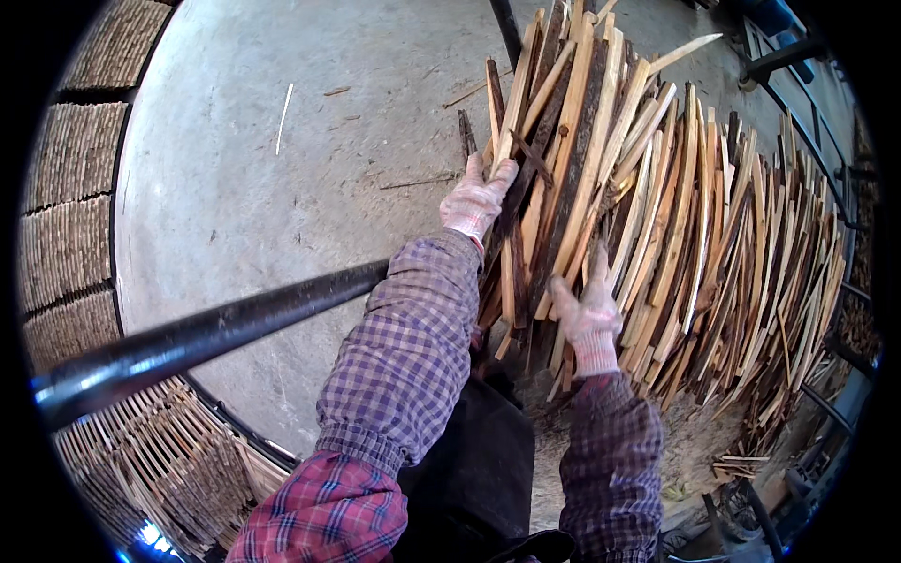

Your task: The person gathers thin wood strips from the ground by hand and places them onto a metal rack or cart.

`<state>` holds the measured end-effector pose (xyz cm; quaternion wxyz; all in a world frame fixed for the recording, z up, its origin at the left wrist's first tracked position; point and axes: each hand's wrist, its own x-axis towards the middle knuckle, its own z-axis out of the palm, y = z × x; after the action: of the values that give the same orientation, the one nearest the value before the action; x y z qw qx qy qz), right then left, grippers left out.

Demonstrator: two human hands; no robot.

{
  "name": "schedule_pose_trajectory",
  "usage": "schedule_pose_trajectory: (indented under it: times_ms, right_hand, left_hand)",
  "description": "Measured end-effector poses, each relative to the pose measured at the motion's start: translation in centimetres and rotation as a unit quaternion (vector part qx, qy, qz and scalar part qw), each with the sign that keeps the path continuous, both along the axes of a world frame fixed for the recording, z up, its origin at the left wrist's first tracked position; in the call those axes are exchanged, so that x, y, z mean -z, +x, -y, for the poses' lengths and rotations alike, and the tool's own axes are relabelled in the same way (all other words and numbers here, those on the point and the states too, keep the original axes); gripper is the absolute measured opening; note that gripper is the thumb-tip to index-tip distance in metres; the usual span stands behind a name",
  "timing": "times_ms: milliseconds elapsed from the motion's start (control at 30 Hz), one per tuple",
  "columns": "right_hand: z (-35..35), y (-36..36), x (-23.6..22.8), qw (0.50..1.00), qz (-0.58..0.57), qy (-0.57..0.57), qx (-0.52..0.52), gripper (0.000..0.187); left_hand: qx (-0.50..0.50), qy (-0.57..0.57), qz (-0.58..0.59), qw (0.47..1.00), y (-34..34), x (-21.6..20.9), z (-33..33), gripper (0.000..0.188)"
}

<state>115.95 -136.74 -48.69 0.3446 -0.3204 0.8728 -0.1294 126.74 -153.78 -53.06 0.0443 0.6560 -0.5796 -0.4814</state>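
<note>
Pale knit-gloved left hand (476,200): fingers parted, laid against the left edge of the rough-sawn wood strips (571,122); cannot tell whether they close on any. Right hand (591,321), similarly gloved: thumb and forefinger spread open by the strips' near ends, contact unclear. Strips, blond with dark bark, lie heaped ahead and well off to the right. Checked sleeve cover (404,328) on left forearm; black metal pipe (216,322) just beyond it. Grey concrete floor (225,188); stacked sticks (66,155), far left.
</note>
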Motion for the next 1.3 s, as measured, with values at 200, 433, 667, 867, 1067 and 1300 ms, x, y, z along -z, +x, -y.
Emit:
schedule_pose_trajectory:
  times_ms: [200, 433, 667, 867, 1067, 1300]
  right_hand:
    - [-10.2, 4.1, -2.6, 0.978, 0.183, -0.100, 0.017, 0.084]
    - [-20.8, 7.3, -2.3, 0.994, 0.095, -0.047, -0.006, 0.079]
    - [-15.3, 11.0, -8.3, 0.982, 0.030, 0.147, -0.116, 0.075]
    - [-5.2, 21.7, -9.8, 0.948, -0.003, 0.225, -0.226, 0.071]
    - [0.1, 31.4, -1.9, 0.881, -0.004, 0.343, -0.326, 0.070]
    - [9.3, 34.4, 2.8, 0.895, -0.153, 0.243, -0.341, 0.071]
  left_hand:
    - [0.090, -0.002, 0.033, 0.995, 2.2, -2.4, -2.9, 0.078]
    - [0.180, -0.027, 0.139, 0.973, 4.9, -3.1, -6.6, 0.069]
    - [0.324, 0.000, 0.103, 0.940, 15.9, -9.8, -13.1, 0.072]
    - [0.118, 0.068, 0.156, 0.978, 38.0, -4.9, -14.8, 0.064]
    - [-0.255, 0.212, 0.157, 0.930, 62.7, 1.7, -19.1, 0.053]
    - [-0.378, 0.292, 0.248, 0.843, 75.7, 1.8, -24.4, 0.053]
